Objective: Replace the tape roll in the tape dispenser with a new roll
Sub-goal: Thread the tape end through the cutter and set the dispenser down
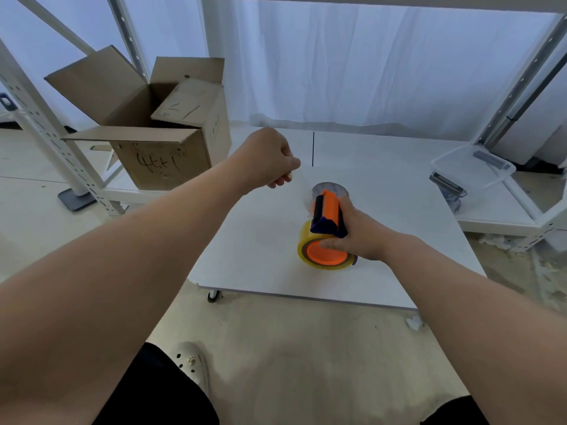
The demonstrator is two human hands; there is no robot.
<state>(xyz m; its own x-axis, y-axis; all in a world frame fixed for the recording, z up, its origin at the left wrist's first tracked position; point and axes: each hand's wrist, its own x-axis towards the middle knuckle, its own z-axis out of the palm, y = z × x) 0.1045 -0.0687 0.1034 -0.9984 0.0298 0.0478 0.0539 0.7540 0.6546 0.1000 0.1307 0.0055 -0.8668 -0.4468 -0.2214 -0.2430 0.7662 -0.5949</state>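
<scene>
An orange and dark blue tape dispenser [327, 210] sits on the low white table [260, 240], with a yellowish clear tape roll [303, 240] around its orange hub. My right hand [356, 234] grips the dispenser from the right, thumb on the hub. Behind the dispenser lies a second roll or core [329, 188], grey and mostly hidden. My left hand [270, 161] hovers up and to the left of the dispenser with its fingers curled and pinched; a faint clear strip seems to run from it toward the dispenser, but I cannot tell for sure.
An open cardboard box [153, 127] stands at the back left on a low shelf. A clear plastic tray [472, 167] with metal parts lies at the right. White rack posts [46, 127] frame both sides. My foot in a pale clog [191, 363] is below the table edge.
</scene>
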